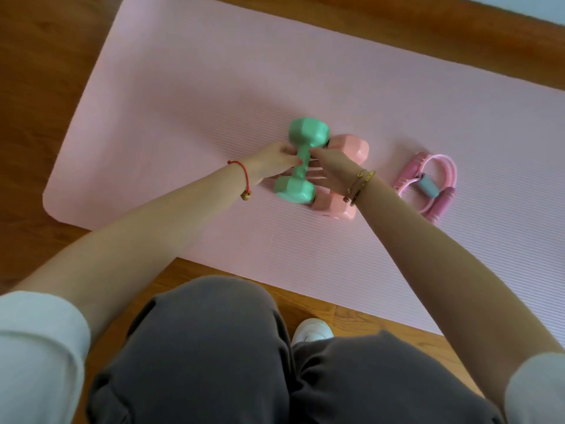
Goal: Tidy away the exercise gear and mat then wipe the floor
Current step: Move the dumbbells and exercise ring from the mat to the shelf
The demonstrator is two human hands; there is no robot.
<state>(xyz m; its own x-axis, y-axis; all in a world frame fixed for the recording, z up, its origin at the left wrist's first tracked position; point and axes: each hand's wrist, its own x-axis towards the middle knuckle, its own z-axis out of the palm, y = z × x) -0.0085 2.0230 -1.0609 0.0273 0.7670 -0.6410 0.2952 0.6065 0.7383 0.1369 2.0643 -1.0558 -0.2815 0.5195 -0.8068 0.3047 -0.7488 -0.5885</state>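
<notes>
Underfoot, a pink mat (214, 87) covers wood floor (46, 71); fingers (287, 160) clasp a green dumbbell (301, 162).

A home room: wooden floor (46, 71), pink exercise mat (244, 71)

Wooden floor (46, 71), brown, with a pink mat (214, 87) spread flat on it. On the mat, near its middle: a pink dumbbell (351, 148), partly hidden, with a green dumbbell (301, 162) just beside it, touching or overlapping. Further right on the mat, apart from both: a coiled pink skipping rope (428, 185). On the bare floor at the near mat edge: a white shoe (312, 330).
</notes>
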